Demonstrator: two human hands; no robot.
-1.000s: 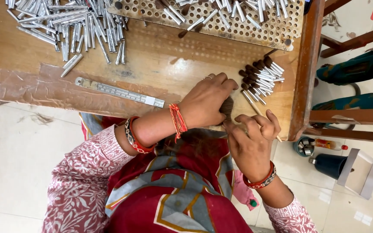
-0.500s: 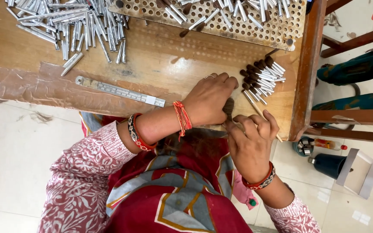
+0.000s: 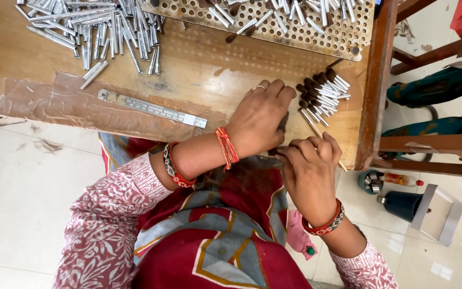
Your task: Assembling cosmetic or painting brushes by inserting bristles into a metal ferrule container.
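Observation:
My left hand [image 3: 260, 120] rests at the front edge of the wooden table [image 3: 199, 75], fingers curled over a dark tuft of fibre [image 3: 283, 123]. Just below it, my right hand [image 3: 310, 171] is closed, its fingertips meeting the left hand's at a small dark piece [image 3: 275, 152]. A thin pale stick [image 3: 342, 166] pokes out past the right fingers. Just beyond both hands lies a heap of short silver tubes with dark brush tips [image 3: 323, 93].
A big pile of bare silver tubes [image 3: 97, 27] lies at the far left, with a perforated board [image 3: 274, 24] holding more tubes at the back. A metal ruler [image 3: 151, 109] lies by the taped edge. A wooden frame [image 3: 375, 80], dark can [image 3: 402, 204] and white box [image 3: 439, 213] are at right.
My right hand's fingers have curled shut and moved up against my left hand's fingertips. The left hand has barely shifted.

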